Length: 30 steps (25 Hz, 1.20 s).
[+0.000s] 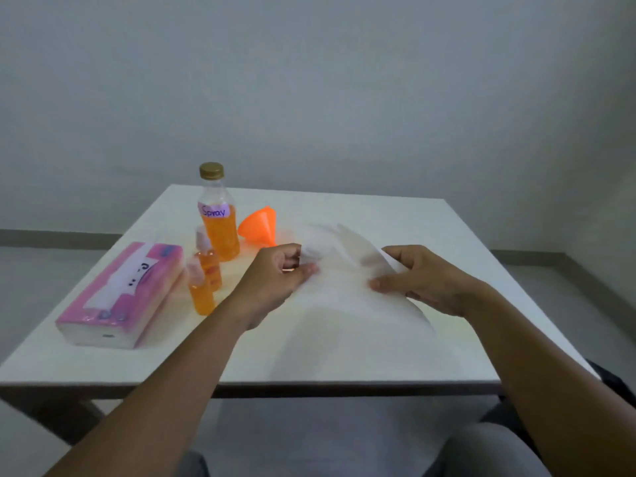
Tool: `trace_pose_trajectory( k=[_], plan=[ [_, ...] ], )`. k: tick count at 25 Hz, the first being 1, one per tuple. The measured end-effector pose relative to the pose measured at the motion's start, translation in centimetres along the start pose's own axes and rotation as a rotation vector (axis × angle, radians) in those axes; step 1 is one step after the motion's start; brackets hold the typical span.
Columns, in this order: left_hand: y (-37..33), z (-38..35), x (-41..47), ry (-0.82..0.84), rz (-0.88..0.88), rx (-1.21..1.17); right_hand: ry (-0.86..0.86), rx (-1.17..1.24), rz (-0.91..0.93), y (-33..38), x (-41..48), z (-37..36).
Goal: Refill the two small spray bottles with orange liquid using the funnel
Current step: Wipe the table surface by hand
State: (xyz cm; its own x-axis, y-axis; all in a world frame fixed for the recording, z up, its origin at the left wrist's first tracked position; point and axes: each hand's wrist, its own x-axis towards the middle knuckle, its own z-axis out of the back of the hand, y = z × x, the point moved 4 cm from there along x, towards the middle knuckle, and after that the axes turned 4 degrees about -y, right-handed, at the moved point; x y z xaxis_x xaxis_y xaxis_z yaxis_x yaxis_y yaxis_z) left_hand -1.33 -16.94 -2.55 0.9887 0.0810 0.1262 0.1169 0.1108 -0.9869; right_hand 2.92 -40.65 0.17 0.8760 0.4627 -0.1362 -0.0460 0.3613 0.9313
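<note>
Two small spray bottles stand close together at the table's left, both holding orange liquid: the nearer one (200, 292) and the one behind it (208, 261). Behind them stands a larger capped bottle (219, 215) labelled "Spray", partly full of orange liquid. An orange funnel (260, 224) lies on its side to its right. A white tissue sheet (347, 270) is spread over the table's middle. My left hand (275, 273) pinches its left edge and my right hand (421, 278) pinches its right edge. The sheet is blurred.
A pink tissue pack (122, 294) lies at the left of the white table (344, 356). The table's near edge runs just above my knees. A plain wall and grey floor lie beyond.
</note>
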Motion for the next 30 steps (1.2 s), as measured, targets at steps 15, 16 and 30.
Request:
trace_pose_trajectory(
  k=[15, 16, 30],
  plan=[
    [5.6, -3.6, 5.0, -0.038, -0.093, 0.219, -0.388, -0.026, 0.247, -8.7, 3.2, 5.5],
    [5.7, -3.5, 5.1, -0.016, -0.170, 0.315, -0.383, -0.097, 0.304, -9.1, 3.3, 5.6],
    [8.6, 0.0, 0.9, -0.098, -0.151, 1.008, 0.076, -0.859, 0.481, -8.6, 4.1, -1.6]
  ],
)
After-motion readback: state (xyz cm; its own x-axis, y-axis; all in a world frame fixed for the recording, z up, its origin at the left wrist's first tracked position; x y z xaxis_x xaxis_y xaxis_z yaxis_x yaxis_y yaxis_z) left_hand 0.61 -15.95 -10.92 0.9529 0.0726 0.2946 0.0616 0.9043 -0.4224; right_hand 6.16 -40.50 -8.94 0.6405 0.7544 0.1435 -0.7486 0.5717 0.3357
